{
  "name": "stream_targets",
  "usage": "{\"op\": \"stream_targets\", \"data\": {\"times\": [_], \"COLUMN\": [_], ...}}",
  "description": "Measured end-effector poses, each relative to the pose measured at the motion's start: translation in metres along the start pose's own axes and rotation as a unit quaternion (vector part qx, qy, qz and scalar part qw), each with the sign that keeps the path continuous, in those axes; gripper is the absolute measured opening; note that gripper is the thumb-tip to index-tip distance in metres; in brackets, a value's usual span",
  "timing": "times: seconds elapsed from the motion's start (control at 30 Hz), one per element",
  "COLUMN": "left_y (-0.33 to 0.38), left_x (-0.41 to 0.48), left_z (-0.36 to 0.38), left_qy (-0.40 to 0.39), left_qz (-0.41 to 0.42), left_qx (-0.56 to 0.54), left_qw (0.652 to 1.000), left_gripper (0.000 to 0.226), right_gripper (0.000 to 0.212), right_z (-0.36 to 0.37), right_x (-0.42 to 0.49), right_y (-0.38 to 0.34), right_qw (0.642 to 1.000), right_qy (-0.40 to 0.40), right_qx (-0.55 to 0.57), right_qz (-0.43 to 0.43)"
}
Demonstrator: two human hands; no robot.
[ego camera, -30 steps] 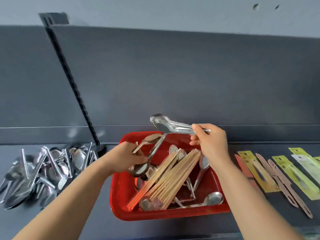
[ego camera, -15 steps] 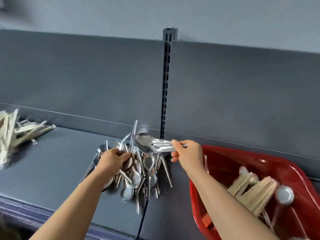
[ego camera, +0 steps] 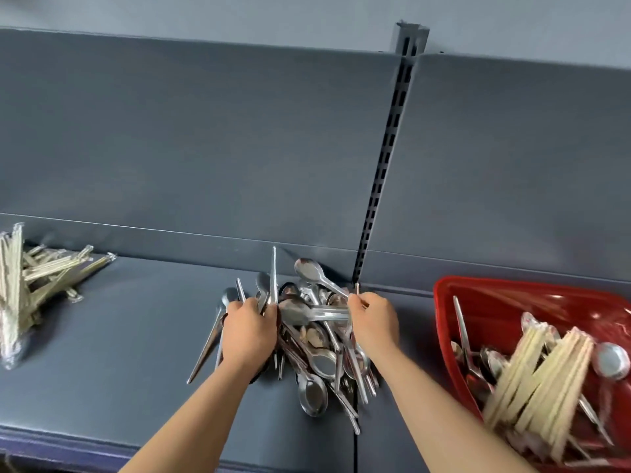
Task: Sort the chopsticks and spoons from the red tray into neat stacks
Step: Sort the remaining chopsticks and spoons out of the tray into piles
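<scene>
Lowered since last frame: my right hand (ego camera: 374,322) pinching spoons (ego camera: 317,314), left hand (ego camera: 251,331) gripping more, both down on spoon pile (ego camera: 321,363) beside red tray (ego camera: 444,302). Unloading step; next I release them aligned.

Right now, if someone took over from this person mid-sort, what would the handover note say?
Left hand: down at the spoon pile, gripping loose spoons, one handle sticking up.
Right hand: pinches nested spoons by the handles, just over the pile.
Shelf: spoon pile in the middle, jumbled; chopstick pile far left, also untidy.
Tray, on the right: holds chopsticks and tray spoons.
Done: part of each kind is out.
Left: set both handfuls down, empty the tray, neaten both piles.
</scene>
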State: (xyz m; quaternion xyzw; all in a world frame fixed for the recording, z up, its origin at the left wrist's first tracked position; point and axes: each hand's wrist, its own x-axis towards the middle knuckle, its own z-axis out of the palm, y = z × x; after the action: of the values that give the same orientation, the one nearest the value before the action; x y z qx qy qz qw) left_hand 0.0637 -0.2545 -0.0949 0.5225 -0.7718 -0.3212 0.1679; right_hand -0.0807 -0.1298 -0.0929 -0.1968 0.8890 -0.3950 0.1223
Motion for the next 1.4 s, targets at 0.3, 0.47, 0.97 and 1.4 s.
{"op": "stream_targets", "data": {"times": [0.3, 0.47, 0.97, 1.4], "left_y": [-0.001, 0.022, 0.193, 0.247], "left_x": [-0.003, -0.011, -0.103, -0.13], "left_z": [-0.014, -0.026, 0.095, 0.218], "left_qy": [-0.025, 0.007, -0.232, -0.311], "left_qz": [0.057, 0.122, 0.37, 0.291], "left_qx": [0.026, -0.009, -0.101, 0.17], "left_qw": [0.998, 0.992, 0.894, 0.889], "left_gripper": [0.026, 0.034, 0.015, 0.031], "right_gripper": [0.017, 0.008, 0.012, 0.023], "right_z": [-0.014, -0.049, -0.263, -0.268], "right_x": [-0.018, -0.021, -0.014, 0.03], "right_y": [-0.003, -0.01, 0.145, 0.226], "right_qw": [1.0, 0.995, 0.988, 0.971], "right_qy": [-0.003, 0.013, 0.115, -0.054], "right_qx": [0.017, 0.089, 0.075, 0.047], "right_qz": [-0.004, -0.033, 0.07, 0.23]}}
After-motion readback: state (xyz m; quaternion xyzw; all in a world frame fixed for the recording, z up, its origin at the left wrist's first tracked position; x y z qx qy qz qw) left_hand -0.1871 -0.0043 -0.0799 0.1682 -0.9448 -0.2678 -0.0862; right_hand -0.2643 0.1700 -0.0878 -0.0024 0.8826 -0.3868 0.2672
